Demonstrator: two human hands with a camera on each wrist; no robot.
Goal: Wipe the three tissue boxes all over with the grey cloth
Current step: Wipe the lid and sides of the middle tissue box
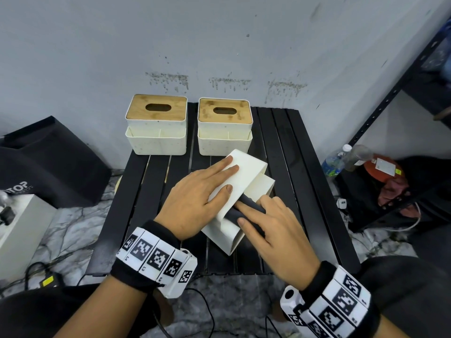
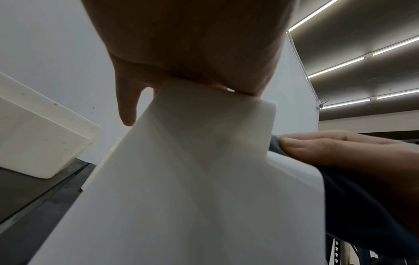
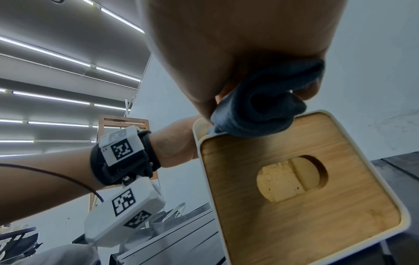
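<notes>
Two white tissue boxes with bamboo lids stand upright at the back of the black slatted table [image 1: 295, 167], one at the left [image 1: 156, 125] and one beside it [image 1: 224, 125]. The third box [image 1: 246, 174] lies tipped on its side mid-table, its bamboo lid [image 3: 294, 197] facing my right wrist. My left hand [image 1: 229, 179] lies flat on its upper face, fingers straight. My right hand [image 1: 241, 213] grips the bunched grey cloth [image 1: 251, 203] and presses it against the box's stepped side. In the right wrist view the cloth [image 3: 256, 111] touches the lid's rim. The left wrist view shows the box [image 2: 181, 197] and cloth [image 2: 353, 206].
A black bag [image 1: 48, 162] and a white case [image 1: 19, 228] sit on the floor at the left. At the right stand a black metal shelf [image 1: 390, 93], plastic bottles [image 1: 336, 159] and a red item [image 1: 383, 167]. Cables [image 1: 36, 272] trail over the marble floor.
</notes>
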